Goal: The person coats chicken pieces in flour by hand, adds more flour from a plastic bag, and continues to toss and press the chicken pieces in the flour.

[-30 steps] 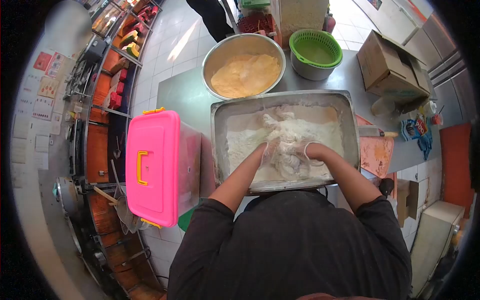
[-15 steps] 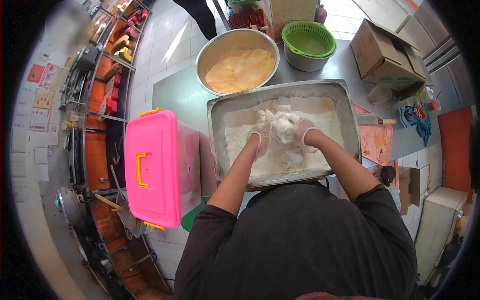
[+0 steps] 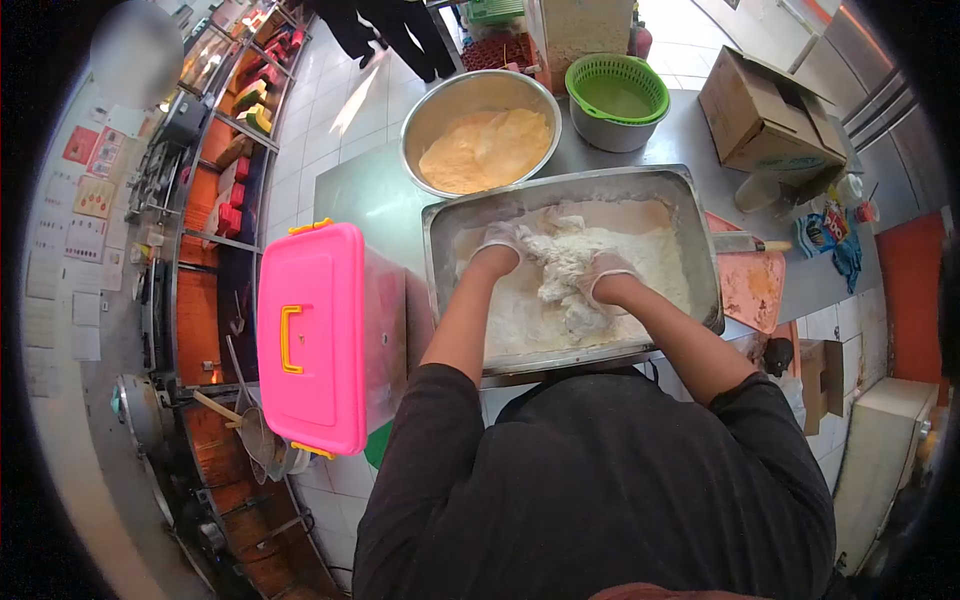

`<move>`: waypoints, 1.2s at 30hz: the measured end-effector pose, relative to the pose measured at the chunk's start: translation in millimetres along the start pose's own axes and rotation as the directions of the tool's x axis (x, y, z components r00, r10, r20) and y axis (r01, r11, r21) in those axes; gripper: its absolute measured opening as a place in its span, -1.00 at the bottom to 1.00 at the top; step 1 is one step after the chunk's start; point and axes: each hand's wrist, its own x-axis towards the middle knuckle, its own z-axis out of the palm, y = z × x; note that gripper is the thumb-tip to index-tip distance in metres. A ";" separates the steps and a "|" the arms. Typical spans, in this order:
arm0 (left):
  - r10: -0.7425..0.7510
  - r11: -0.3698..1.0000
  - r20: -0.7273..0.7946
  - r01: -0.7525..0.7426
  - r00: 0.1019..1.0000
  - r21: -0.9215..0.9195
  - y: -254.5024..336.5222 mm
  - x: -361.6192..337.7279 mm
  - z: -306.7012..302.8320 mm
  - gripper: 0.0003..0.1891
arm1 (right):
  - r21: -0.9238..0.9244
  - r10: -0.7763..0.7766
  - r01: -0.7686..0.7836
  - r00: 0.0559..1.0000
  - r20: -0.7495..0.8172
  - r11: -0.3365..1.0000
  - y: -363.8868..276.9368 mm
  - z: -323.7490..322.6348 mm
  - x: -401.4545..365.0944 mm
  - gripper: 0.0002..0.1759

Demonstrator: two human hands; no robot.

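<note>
A large metal tray (image 3: pixel 437 285) holds white flour (image 3: pixel 650 245), with flour-coated lumps (image 3: pixel 568 262) heaped in its middle. My left hand (image 3: pixel 501 238), in a thin clear glove, is in the flour at the left of the lumps; its fingers are hard to make out under the flour. On the right side of the heap, my right hand (image 3: pixel 606 275), also gloved, touches the coated lumps, and its fingertips are partly hidden. Behind the tray, a steel bowl (image 3: pixel 408 150) holds pale orange pieces in liquid.
Left of the tray stands a clear box with a pink lid (image 3: pixel 312 340). A green basket (image 3: pixel 618 88) sits in a grey pot at the back. To the right are a cardboard box (image 3: pixel 755 120), an orange tray (image 3: pixel 752 285) and a blue packet (image 3: pixel 825 230). Another person's legs (image 3: pixel 405 35) show behind.
My left hand has moved back and left, away from the middle of the heap. My right hand has shifted slightly. More of the other person's legs shows at the top.
</note>
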 end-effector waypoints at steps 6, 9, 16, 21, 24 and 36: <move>-0.243 0.849 -0.201 0.107 0.949 -0.518 -54.7 -0.3 53.5 -0.63 | 0.317 -0.017 0.039 0.997 -0.071 0.948 51.6 11.0 32.9 -0.54; -0.235 0.892 -0.259 0.103 0.937 -0.439 -51.4 18.2 62.3 -0.58 | 0.170 -0.063 0.144 0.910 -0.411 0.975 46.7 -13.8 15.9 -0.68; -0.130 0.990 -0.277 0.111 0.952 -0.084 79.4 -17.7 25.9 -0.59 | -0.129 -0.271 0.242 0.908 -0.321 0.962 11.2 -10.4 29.4 -0.67; -0.033 0.990 -0.318 0.075 0.948 0.121 75.4 -24.5 15.7 -0.68 | -0.093 -0.239 0.222 0.939 -0.249 0.971 -3.9 -55.2 -10.2 -0.64; 0.074 0.956 -0.312 0.022 0.947 0.292 64.0 -14.4 31.5 -0.72 | -0.166 -0.387 0.351 0.869 -0.308 0.921 3.9 -40.5 1.4 -0.62; 0.213 0.976 -0.379 -0.178 0.900 0.126 -15.1 -38.7 35.5 -0.75 | 0.590 -0.078 0.444 0.837 -0.541 0.674 79.8 -23.6 35.2 -0.76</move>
